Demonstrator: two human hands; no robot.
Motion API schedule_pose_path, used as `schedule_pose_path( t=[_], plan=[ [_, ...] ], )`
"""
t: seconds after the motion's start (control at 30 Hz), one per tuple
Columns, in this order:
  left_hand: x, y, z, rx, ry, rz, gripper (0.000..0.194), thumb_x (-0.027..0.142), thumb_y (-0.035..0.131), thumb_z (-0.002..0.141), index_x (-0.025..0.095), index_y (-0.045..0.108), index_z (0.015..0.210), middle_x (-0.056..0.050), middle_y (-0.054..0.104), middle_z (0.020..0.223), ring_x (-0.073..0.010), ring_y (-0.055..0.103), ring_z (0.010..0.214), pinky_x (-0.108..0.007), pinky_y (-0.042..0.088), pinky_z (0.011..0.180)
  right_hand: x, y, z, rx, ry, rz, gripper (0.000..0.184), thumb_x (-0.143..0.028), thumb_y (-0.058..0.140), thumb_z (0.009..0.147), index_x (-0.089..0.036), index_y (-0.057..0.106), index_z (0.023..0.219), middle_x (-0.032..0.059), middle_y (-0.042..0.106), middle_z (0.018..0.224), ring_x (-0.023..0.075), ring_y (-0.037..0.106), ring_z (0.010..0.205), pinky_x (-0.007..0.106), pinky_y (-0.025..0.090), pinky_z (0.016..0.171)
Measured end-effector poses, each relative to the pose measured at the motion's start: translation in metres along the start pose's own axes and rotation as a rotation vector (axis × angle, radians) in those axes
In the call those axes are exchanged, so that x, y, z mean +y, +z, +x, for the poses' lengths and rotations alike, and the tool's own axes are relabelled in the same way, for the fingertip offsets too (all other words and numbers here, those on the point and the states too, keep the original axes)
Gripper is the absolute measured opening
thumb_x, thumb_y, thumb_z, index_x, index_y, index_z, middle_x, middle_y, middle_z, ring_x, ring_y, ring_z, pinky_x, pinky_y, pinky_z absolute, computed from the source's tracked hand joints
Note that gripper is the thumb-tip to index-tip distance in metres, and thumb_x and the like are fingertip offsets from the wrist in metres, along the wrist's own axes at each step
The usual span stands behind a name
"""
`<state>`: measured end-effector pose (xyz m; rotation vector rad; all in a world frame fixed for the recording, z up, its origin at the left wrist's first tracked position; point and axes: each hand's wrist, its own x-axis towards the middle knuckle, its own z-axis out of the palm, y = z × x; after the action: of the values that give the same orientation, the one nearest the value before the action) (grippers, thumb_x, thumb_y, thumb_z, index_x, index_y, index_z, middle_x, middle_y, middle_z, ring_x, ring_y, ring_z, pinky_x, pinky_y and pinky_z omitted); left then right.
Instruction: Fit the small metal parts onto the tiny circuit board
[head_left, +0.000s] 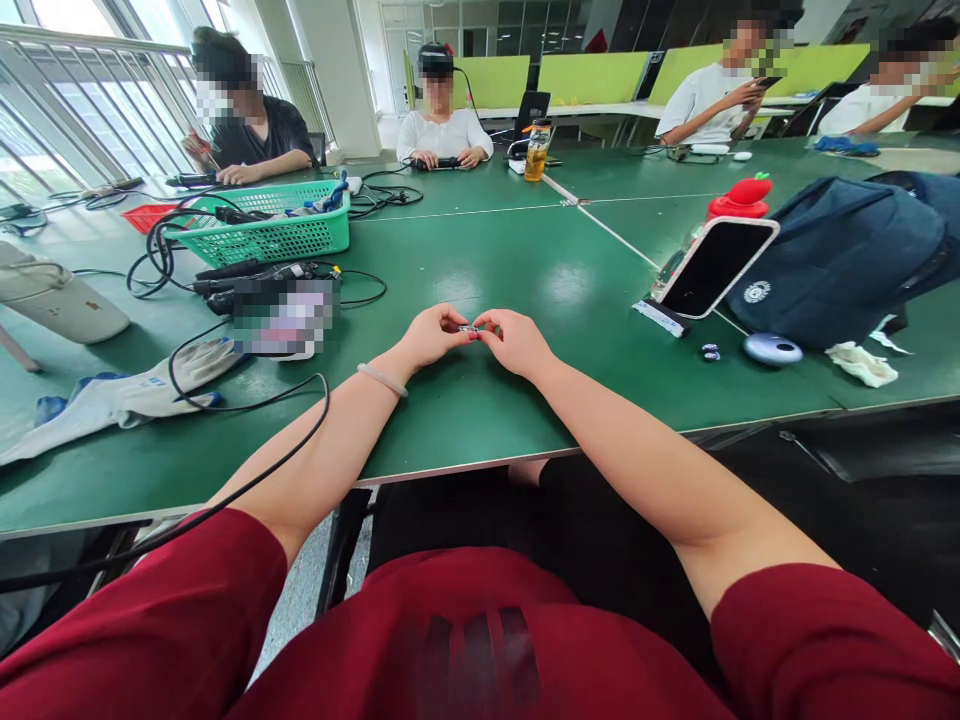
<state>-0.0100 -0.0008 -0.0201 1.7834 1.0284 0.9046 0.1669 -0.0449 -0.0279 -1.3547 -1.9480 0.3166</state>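
Both my hands meet over the green table [525, 270], just in front of me. My left hand [431, 335] and my right hand [514, 342] each pinch one end of a small grey metal part [469, 329] held between the fingertips. The part is too small to name. A pale band sits on my left wrist. My forearms rest across the table's near edge.
A green basket [262, 232] with cables stands at the left, black cables trailing toward me. A phone [714, 266] leans against a red-capped bottle, with a dark blue backpack [840, 255] to the right. Several other people sit at the far side.
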Motion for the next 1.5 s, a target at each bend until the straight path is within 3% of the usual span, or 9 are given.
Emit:
schedule_pose_path(
  t=[0.2, 0.37, 0.67, 0.8, 0.97, 1.07, 1.23, 1.5],
  plan=[
    [0.008, 0.003, -0.005, -0.051, -0.131, -0.194, 0.034, 0.024, 0.081, 0.063, 0.014, 0.055, 0.082, -0.002, 0.065, 0.070, -0.0134, 0.064, 0.069, -0.032, 0.051, 0.072, -0.002, 0.000, -0.001, -0.001, -0.012, -0.041, 0.012, -0.027, 0.056, 0.086, -0.019, 0.065, 0.090, 0.0030, 0.063, 0.081, 0.0158, 0.053, 0.072, 0.027, 0.040, 0.070],
    [0.017, 0.002, -0.010, -0.117, -0.255, -0.376, 0.027, 0.017, 0.078, 0.067, 0.012, 0.058, 0.083, -0.004, 0.069, 0.078, -0.0119, 0.065, 0.075, -0.033, 0.052, 0.083, -0.004, -0.001, -0.002, -0.006, -0.027, -0.032, 0.011, -0.030, 0.059, 0.084, -0.020, 0.063, 0.086, 0.0017, 0.063, 0.079, 0.0153, 0.053, 0.071, 0.027, 0.038, 0.067],
    [0.026, 0.009, -0.013, -0.227, -0.303, -0.456, 0.015, 0.008, 0.069, 0.069, 0.012, 0.064, 0.082, -0.003, 0.066, 0.079, -0.0097, 0.062, 0.071, -0.035, 0.052, 0.088, -0.011, -0.004, -0.003, -0.038, -0.034, -0.077, 0.017, -0.032, 0.064, 0.082, -0.020, 0.055, 0.074, 0.0009, 0.061, 0.078, 0.0146, 0.052, 0.071, 0.026, 0.036, 0.065],
    [0.015, 0.001, -0.005, -0.093, -0.233, -0.192, 0.016, 0.009, 0.062, 0.073, 0.014, 0.064, 0.088, -0.007, 0.068, 0.087, -0.0140, 0.065, 0.077, -0.036, 0.052, 0.087, -0.009, -0.005, -0.003, -0.028, -0.031, -0.099, 0.020, -0.035, 0.059, 0.086, -0.019, 0.056, 0.075, 0.0019, 0.062, 0.078, 0.0150, 0.051, 0.071, 0.026, 0.034, 0.064],
    [0.001, -0.038, 0.005, 0.211, 0.017, 0.604, 0.024, 0.011, 0.054, 0.077, 0.018, 0.070, 0.093, -0.010, 0.071, 0.095, -0.0245, 0.062, 0.096, -0.039, 0.043, 0.096, -0.009, -0.006, -0.004, -0.042, -0.001, -0.122, 0.026, -0.040, 0.050, 0.091, -0.020, 0.057, 0.077, 0.0022, 0.062, 0.078, 0.0149, 0.050, 0.068, 0.027, 0.033, 0.062],
    [-0.002, -0.065, 0.007, 0.343, -0.056, 0.834, 0.032, 0.012, 0.048, 0.079, 0.017, 0.071, 0.101, -0.013, 0.070, 0.104, -0.0293, 0.060, 0.102, -0.040, 0.042, 0.095, -0.010, -0.007, -0.004, -0.052, 0.007, -0.122, 0.023, -0.037, 0.049, 0.092, -0.020, 0.058, 0.078, 0.0022, 0.062, 0.079, 0.0151, 0.051, 0.069, 0.027, 0.033, 0.062],
    [-0.011, -0.089, 0.010, 0.378, -0.319, 0.969, 0.032, 0.009, 0.054, 0.072, 0.015, 0.072, 0.098, -0.016, 0.068, 0.106, -0.0337, 0.059, 0.105, -0.043, 0.043, 0.093, -0.008, -0.007, -0.004, -0.052, 0.004, -0.130, 0.021, -0.034, 0.049, 0.091, -0.020, 0.058, 0.077, 0.0024, 0.062, 0.077, 0.0150, 0.051, 0.069, 0.027, 0.034, 0.061],
    [-0.021, -0.097, 0.014, 0.459, -0.422, 0.895, 0.011, 0.010, 0.063, 0.066, 0.017, 0.068, 0.074, -0.015, 0.068, 0.095, -0.0343, 0.060, 0.098, -0.045, 0.045, 0.087, -0.005, -0.006, -0.004, -0.080, 0.004, -0.132, 0.018, -0.030, 0.049, 0.089, -0.020, 0.060, 0.078, 0.0027, 0.063, 0.079, 0.0152, 0.051, 0.069, 0.027, 0.034, 0.061]
  ],
)
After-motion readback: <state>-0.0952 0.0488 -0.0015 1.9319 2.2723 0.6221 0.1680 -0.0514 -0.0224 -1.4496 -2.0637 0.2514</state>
